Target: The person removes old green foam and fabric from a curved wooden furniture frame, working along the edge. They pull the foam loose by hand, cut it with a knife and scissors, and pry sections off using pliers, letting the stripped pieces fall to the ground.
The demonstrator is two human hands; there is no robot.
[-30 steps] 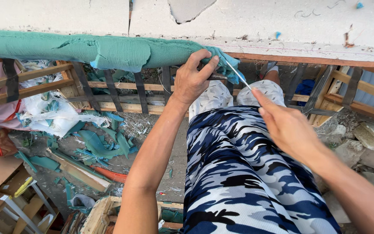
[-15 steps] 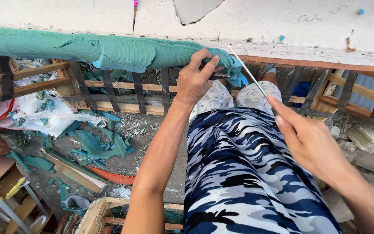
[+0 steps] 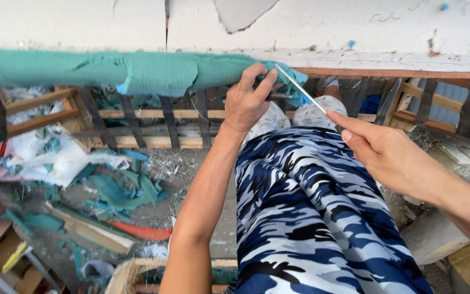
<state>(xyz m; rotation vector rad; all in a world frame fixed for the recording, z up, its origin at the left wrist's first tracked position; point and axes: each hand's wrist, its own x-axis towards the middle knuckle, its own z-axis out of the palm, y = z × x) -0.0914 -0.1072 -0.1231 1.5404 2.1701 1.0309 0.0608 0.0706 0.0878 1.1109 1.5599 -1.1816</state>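
Torn teal fabric [image 3: 137,73], rolled along edge

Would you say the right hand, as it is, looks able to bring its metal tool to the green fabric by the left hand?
Probably yes. The right hand holds a thin metal tool whose tip already lies at the green fabric edge, beside the left hand gripping it. Nothing lies between them.

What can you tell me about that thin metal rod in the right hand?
The rod is thin, straight and silvery, like bare metal, with no visible handle. It slants up and left from the right hand, which pinches its lower end. Its upper tip meets the frayed end of the green fabric along the white board's edge, next to the left hand gripping that fabric. Below it are camouflage trousers.
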